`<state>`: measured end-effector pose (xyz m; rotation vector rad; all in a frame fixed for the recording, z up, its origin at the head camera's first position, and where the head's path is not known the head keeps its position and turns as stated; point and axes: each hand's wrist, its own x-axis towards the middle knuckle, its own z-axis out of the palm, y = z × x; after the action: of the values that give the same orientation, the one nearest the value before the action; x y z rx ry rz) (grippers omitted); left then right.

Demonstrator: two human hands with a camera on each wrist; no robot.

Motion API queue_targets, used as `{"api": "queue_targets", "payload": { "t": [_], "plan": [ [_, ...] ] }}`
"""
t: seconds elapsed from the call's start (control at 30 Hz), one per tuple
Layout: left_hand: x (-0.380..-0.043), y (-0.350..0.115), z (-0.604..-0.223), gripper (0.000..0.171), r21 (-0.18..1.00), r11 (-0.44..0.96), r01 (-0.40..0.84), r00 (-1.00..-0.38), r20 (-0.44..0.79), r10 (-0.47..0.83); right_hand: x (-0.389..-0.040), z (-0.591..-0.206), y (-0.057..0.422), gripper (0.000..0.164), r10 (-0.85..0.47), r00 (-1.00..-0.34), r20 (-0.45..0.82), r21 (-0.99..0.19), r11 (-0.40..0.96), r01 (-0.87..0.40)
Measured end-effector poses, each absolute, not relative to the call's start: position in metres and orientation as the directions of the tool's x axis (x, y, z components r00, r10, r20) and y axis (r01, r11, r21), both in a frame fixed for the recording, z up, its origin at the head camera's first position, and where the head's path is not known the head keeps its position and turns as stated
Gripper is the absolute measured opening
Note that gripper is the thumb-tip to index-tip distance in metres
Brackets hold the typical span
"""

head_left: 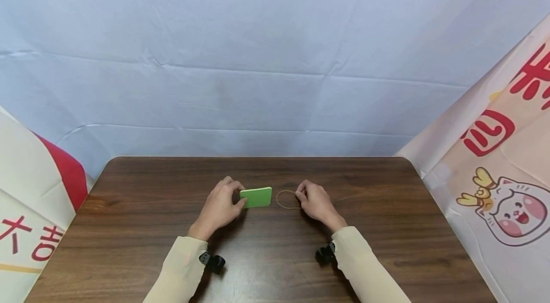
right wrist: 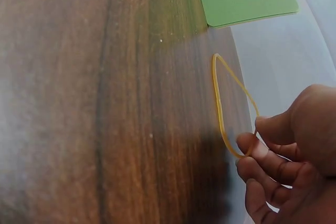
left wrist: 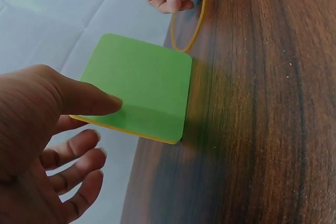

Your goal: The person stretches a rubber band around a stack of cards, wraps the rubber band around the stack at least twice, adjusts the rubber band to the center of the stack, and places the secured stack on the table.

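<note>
A green card point(head_left: 256, 197) is held toward the far side of the surface point(head_left: 343, 174), between the two hands and just left of a yellow rubber band point(right wrist: 218, 98); whether its lower edge is touching the surface cannot be told. By the left hand point(head_left: 220, 203) the card is pinched at its left edge: the thumb is laid on the face, support is given from behind, and the remaining fingers are loosely curled, clear of it. By the right hand point(head_left: 316, 202) the right end of the band is pinched between thumb and fingertip, and a slack, open loop is left to the left. The card is judged light, fairly stiff and smooth, so it may be twisted out of a one-edge pinch; it is best gripped by opposite edges. The band is judged very light, soft and stretchy, best hooked from inside the loop.
</note>
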<state>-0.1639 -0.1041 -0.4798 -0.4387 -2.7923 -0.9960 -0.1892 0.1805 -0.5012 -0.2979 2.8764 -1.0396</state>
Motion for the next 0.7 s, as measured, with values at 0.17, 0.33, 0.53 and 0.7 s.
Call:
{"api": "queue_targets", "payload": {
  "t": [0.17, 0.33, 0.53, 0.7],
  "plan": [
    [-0.1629, -0.1042, -0.4783, 0.016, 0.655, 0.684, 0.321, -0.947, 0.215, 0.239, -0.1869, -0.5014, 0.1813, 0.007, -0.214, -0.977, -0.009, -0.678, 0.719, -0.151],
    [-0.1629, -0.1034, -0.4789, 0.015, 0.696, 0.647, 0.31, -0.95, 0.199, 0.241, -0.1866, -0.5011, 0.1808, 0.013, -0.22, -0.975, -0.016, -0.708, 0.691, -0.144],
    [-0.163, -0.1034, -0.48, 0.014, 0.72, 0.63, 0.289, -0.955, 0.178, 0.236, -0.1847, -0.4974, 0.1812, 0.018, -0.231, -0.972, -0.038, -0.697, 0.704, -0.14],
    [-0.1635, -0.104, -0.4812, 0.014, 0.721, 0.63, 0.289, -0.955, 0.175, 0.238, -0.1822, -0.4935, 0.1817, 0.003, -0.234, -0.971, -0.038, -0.682, 0.717, -0.146]
  ]
}}
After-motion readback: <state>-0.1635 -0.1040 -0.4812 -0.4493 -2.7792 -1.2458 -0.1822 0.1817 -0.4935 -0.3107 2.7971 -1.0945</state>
